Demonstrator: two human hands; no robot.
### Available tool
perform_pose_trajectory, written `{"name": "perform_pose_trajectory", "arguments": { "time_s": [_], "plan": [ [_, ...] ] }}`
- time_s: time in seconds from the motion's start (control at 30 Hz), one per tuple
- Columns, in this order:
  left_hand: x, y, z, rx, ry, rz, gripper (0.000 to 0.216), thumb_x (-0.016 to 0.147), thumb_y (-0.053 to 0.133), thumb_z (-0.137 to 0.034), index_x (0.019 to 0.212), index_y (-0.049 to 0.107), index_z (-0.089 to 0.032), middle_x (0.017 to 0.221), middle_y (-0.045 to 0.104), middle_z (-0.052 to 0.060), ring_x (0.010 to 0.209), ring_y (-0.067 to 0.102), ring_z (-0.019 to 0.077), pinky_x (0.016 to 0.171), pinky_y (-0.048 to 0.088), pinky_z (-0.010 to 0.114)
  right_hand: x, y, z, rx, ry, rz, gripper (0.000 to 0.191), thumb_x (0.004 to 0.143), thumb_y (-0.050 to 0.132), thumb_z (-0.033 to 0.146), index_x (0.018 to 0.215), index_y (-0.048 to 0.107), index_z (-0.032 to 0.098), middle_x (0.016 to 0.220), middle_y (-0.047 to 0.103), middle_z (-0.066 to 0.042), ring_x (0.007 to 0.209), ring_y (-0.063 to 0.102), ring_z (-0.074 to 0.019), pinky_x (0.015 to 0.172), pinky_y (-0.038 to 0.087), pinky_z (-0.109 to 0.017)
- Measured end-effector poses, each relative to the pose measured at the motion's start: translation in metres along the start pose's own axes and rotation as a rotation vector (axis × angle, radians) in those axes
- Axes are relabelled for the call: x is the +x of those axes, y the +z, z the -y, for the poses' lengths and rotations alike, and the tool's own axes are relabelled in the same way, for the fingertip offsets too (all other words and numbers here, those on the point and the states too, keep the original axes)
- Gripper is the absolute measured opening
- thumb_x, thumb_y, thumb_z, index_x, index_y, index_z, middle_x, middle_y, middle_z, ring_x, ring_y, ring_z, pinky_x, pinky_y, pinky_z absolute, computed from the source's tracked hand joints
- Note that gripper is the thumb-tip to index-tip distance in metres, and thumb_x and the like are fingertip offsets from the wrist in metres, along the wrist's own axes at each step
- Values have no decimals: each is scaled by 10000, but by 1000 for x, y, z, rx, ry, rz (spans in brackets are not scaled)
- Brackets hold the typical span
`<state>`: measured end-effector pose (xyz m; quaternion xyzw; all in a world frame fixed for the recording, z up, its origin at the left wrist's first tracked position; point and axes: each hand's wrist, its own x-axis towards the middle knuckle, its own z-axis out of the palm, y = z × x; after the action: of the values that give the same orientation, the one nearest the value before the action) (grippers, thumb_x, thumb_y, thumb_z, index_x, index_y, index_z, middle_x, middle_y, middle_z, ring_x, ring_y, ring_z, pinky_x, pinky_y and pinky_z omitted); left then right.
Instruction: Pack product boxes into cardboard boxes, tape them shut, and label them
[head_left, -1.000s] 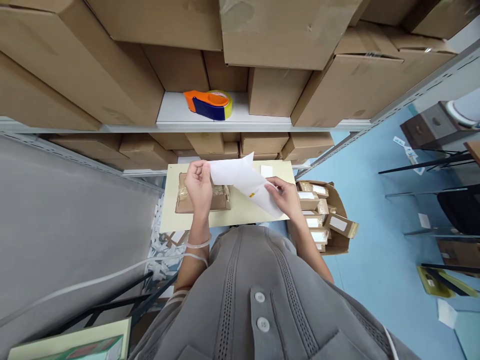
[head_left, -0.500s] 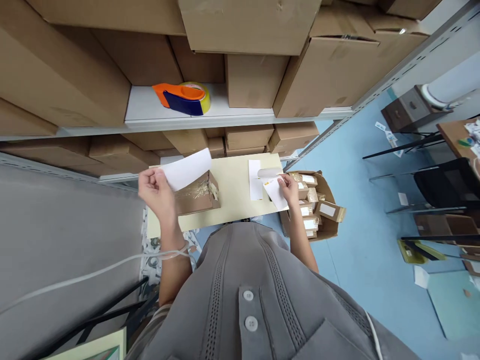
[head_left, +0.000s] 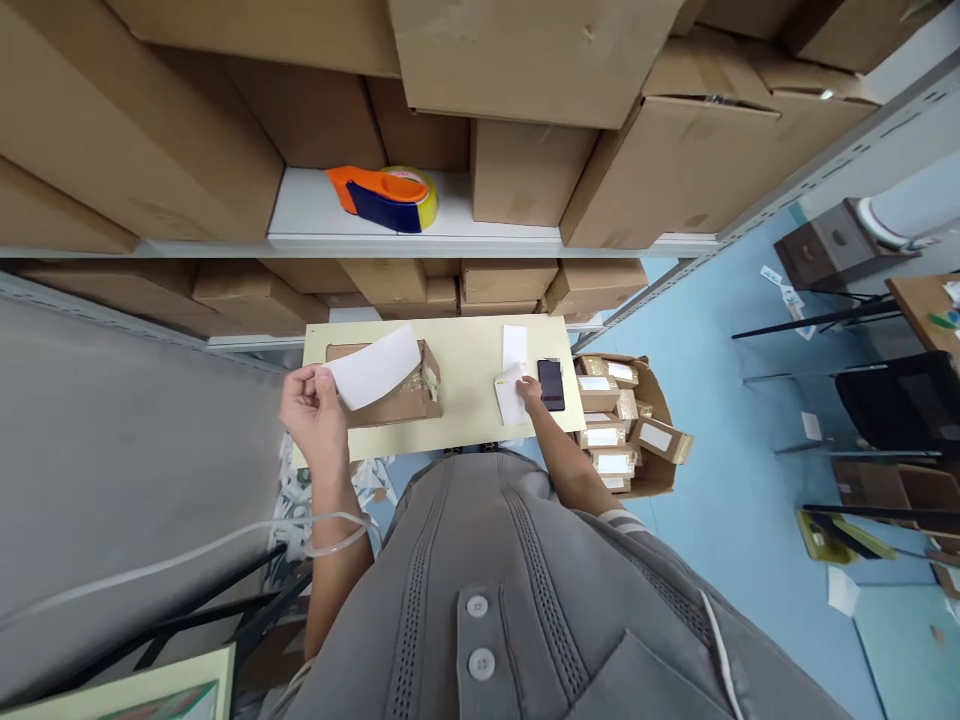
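Head view: left hand [head_left: 311, 408] pinches white label [head_left: 379, 368]; right hand [head_left: 529, 391] touches unreadable slip [head_left: 509, 403], grip unclear.

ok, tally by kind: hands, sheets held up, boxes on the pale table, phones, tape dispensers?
Hands (left hand, right hand): 2
White sheet, held up: 1
Tabletop box: 1
Phone: 1
Tape dispenser: 1
Total: 6

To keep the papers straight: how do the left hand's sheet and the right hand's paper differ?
The left sheet, in the left hand, is held over the cardboard box; the right paper, at the right hand, is low at the tabletop. The left sheet bows in a curve; the right paper looks flatter. Both are white.
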<state>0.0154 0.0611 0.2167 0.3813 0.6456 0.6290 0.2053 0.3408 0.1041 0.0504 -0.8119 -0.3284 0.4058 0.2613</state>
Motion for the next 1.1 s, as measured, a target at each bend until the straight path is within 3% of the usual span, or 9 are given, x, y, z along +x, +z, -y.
{"name": "perform_pose_trajectory", "arguments": {
  "time_s": [0.17,0.27,0.33,0.4,0.5,0.67,0.8,0.93,1.1],
  "plan": [
    [0,-11,0,65,-37,-43,391,808,626,-545,868,572,-162,716,563,-32,627,520,88,631,450,209,-1,4,1,-120,98,-57,254,683,602,134,931,647,103,951,665,-144,895,612,-247,792,471,-330],
    [4,-19,-3,78,-27,-84,410,826,603,-560,875,569,-154,720,562,-27,633,528,86,629,456,202,-4,3,9,-132,31,-115,344,718,581,146,1057,610,94,1164,610,-204,1092,558,-272,900,441,-344],
    [8,-24,-6,83,0,-117,407,837,591,-558,882,566,-153,743,571,-19,654,546,90,642,468,204,-8,1,19,-114,-39,-108,345,769,539,188,1098,597,105,1190,615,-182,1109,554,-250,919,432,-327],
    [13,-28,-9,86,33,-153,385,845,590,-541,883,561,-158,764,574,-14,668,557,92,650,477,207,-16,0,32,-43,-117,-31,304,807,502,252,1064,616,136,1101,665,-126,1030,594,-223,876,450,-306],
    [16,-29,-13,70,82,-162,297,868,587,-463,868,561,-167,760,569,-16,657,549,82,656,475,203,-37,-1,60,225,-257,241,285,816,541,397,960,658,181,932,696,-61,893,627,-199,795,460,-289],
    [9,-18,-18,29,124,-23,101,870,569,-276,859,595,-179,787,594,-9,652,550,67,653,460,178,-90,-3,118,452,-310,785,506,795,572,677,887,719,202,835,703,-59,801,628,-182,768,453,-289],
    [-4,-12,-18,-36,9,190,101,775,580,-166,871,597,-192,813,624,-25,539,543,47,545,445,173,-118,-4,147,467,-219,1045,706,804,416,804,846,732,174,848,715,-96,796,631,-206,772,461,-315],
    [-15,-17,-12,-96,-85,374,197,695,621,-139,884,608,-196,855,666,-8,674,667,107,636,526,217,-126,-4,149,410,-142,997,683,795,431,803,818,715,182,798,703,-79,783,622,-213,743,450,-316],
    [-20,-35,-2,-92,-68,484,268,667,733,-182,917,635,-193,919,702,34,893,699,190,829,568,320,-128,-1,135,328,-261,900,347,709,729,546,805,689,215,850,698,-22,886,615,-191,804,434,-287]
  ]
}}
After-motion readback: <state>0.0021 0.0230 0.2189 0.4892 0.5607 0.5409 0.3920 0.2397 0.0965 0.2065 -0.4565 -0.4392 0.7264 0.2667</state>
